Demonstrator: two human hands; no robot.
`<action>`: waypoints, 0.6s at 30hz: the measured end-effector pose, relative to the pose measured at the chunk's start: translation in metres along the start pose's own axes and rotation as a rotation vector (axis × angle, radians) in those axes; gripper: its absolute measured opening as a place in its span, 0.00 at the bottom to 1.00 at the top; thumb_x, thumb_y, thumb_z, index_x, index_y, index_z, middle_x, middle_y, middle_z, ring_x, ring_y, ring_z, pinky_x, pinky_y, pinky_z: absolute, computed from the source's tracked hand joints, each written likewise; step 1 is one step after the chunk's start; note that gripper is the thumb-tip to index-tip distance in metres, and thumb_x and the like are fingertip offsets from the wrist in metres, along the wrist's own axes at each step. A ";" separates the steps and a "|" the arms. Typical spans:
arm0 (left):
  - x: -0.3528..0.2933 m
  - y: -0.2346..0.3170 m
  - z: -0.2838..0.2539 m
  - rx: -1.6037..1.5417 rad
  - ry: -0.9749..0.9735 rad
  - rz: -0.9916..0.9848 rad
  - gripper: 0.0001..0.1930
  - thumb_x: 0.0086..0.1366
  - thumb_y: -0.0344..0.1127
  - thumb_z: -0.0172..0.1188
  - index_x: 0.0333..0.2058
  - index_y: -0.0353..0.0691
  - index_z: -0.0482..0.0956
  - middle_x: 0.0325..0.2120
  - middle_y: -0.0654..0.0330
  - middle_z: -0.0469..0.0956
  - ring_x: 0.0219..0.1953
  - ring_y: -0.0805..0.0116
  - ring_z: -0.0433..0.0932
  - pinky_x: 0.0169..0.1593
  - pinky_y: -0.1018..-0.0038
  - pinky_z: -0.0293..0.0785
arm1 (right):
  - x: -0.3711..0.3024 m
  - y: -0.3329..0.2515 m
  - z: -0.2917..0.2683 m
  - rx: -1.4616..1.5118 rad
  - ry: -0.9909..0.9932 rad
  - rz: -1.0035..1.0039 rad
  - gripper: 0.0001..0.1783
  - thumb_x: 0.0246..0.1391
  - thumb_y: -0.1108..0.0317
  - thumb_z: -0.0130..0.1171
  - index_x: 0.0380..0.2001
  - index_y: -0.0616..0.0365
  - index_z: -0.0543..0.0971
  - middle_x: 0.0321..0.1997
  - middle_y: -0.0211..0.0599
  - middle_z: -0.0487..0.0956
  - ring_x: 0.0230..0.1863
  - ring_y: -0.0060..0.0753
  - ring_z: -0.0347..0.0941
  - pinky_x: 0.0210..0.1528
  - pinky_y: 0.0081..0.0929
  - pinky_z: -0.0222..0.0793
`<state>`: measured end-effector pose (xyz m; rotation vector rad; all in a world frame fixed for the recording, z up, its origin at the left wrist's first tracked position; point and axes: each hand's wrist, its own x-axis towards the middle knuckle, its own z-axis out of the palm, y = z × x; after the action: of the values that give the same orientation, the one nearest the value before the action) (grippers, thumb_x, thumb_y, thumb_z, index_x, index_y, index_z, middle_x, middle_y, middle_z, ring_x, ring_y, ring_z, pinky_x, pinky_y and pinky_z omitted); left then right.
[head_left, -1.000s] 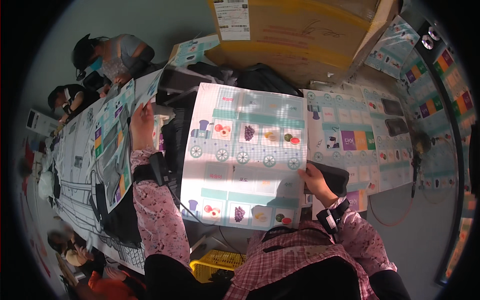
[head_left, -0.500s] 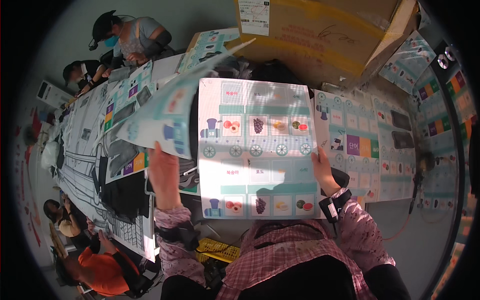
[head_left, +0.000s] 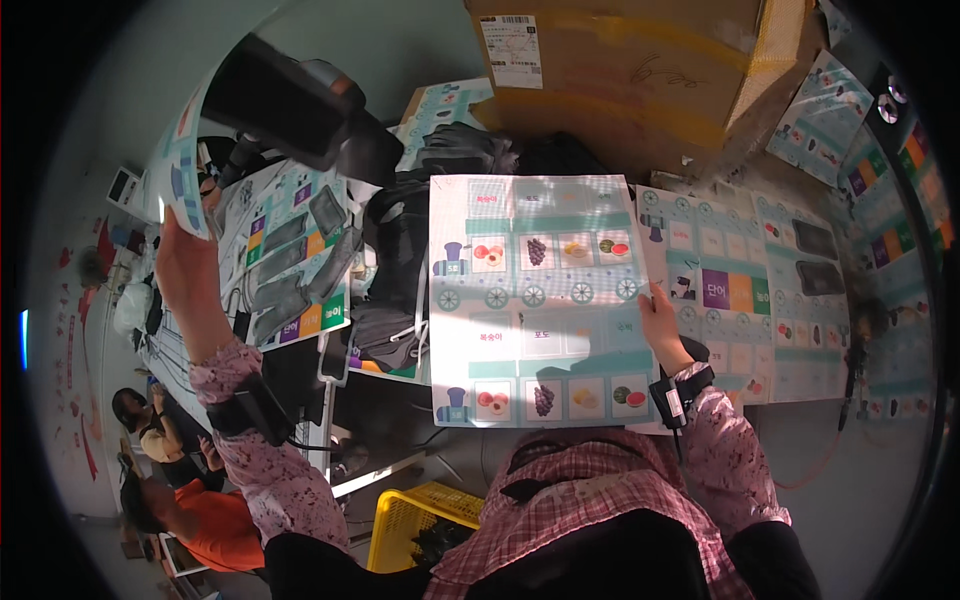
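A printed sheet with fruit pictures and blue-green trains [head_left: 535, 330] lies in front of me, partly shaded. My right hand [head_left: 665, 325] is closed on its right edge, the thumb on top. Raised at the far left, my left hand [head_left: 190, 275] grips the lower corner of another printed sheet [head_left: 182, 165], which is curled and seen nearly edge-on. Beside that raised sheet hang dark rectangular shapes [head_left: 285, 100], blurred; whether they are attached to it I cannot tell.
Sheets with dark grey pouch-like pieces [head_left: 285, 265] lie left, near black straps [head_left: 395, 330]. More printed sheets [head_left: 720, 245] lie right. A large cardboard box [head_left: 620, 80] stands behind. A yellow basket [head_left: 395, 520] sits below. People, one in orange [head_left: 215, 525], are at the left.
My left hand has swung left and upward with its sheet, uncovering the pouch-like pieces and straps. My right hand stays at the front sheet's edge.
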<state>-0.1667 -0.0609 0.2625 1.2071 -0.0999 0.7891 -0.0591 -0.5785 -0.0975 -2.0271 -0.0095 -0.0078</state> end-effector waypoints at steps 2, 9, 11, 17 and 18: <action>0.008 0.013 0.016 -0.243 -0.209 -0.086 0.16 0.64 0.29 0.44 0.49 0.30 0.63 0.47 0.51 0.69 0.48 0.62 0.70 0.50 0.69 0.69 | -0.001 -0.002 0.003 0.016 0.010 -0.009 0.21 0.55 0.66 0.50 0.51 0.65 0.65 0.27 0.33 0.72 0.28 0.19 0.63 0.31 0.19 0.62; 0.003 0.027 0.084 -0.485 -0.440 -0.166 0.12 0.64 0.27 0.42 0.44 0.30 0.65 0.42 0.51 0.71 0.45 0.64 0.72 0.47 0.73 0.71 | -0.005 -0.035 0.017 -0.392 -0.060 -0.008 0.30 0.50 0.59 0.55 0.51 0.68 0.63 0.52 0.54 0.65 0.53 0.49 0.62 0.53 0.34 0.59; -0.002 -0.001 0.101 -0.583 -0.462 -0.229 0.11 0.64 0.27 0.43 0.44 0.29 0.65 0.43 0.51 0.70 0.43 0.65 0.72 0.43 0.75 0.72 | 0.006 -0.061 0.009 -0.296 0.085 -0.212 0.44 0.42 0.55 0.62 0.56 0.67 0.54 0.58 0.56 0.56 0.59 0.54 0.53 0.58 0.40 0.52; -0.028 0.001 0.128 -0.988 -0.539 -0.360 0.24 0.64 0.27 0.32 0.60 0.40 0.49 0.58 0.54 0.55 0.50 0.53 0.67 0.46 0.62 0.73 | 0.041 -0.243 0.005 0.082 0.133 -0.740 0.47 0.39 0.61 0.65 0.59 0.61 0.50 0.60 0.52 0.56 0.61 0.49 0.52 0.60 0.34 0.50; -0.033 0.000 0.136 -0.977 -0.547 -0.364 0.24 0.63 0.27 0.33 0.60 0.40 0.49 0.59 0.54 0.55 0.50 0.54 0.67 0.45 0.62 0.74 | 0.061 -0.253 0.011 0.277 0.163 -0.781 0.40 0.42 0.63 0.64 0.56 0.60 0.57 0.55 0.49 0.64 0.55 0.42 0.60 0.55 0.31 0.57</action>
<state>-0.1458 -0.1941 0.2995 0.4400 -0.6210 0.0169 -0.0005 -0.4570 0.1251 -1.6292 -0.6596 -0.6270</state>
